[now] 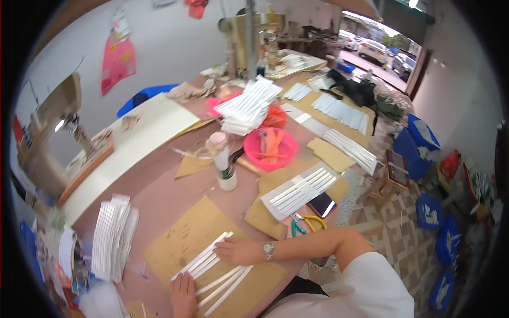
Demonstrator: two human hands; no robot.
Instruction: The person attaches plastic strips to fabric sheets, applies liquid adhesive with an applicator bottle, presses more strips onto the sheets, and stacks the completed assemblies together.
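Note:
Several narrow white strips (pixel 203 261) lie side by side on a brown sheet of paper (pixel 175 233) in front of me. My left hand (pixel 183 292) rests at their near end, fingers stretched out and touching them. Across their far end lies my right hand (pixel 233 251), flat, with a watch on its wrist. Closer to me, a few loose white strips (pixel 225 290) fan out on the same paper. I cannot see my left thumb clearly.
Stacked white strips (pixel 112 238) lie at the left. Beyond the paper stand a bottle (pixel 225 167) and a pink basin (pixel 270 161). Pliers (pixel 305 223), a phone (pixel 322 204) and a card of strips (pixel 299 192) are beside my right forearm. Blue bins (pixel 429 211) line the right.

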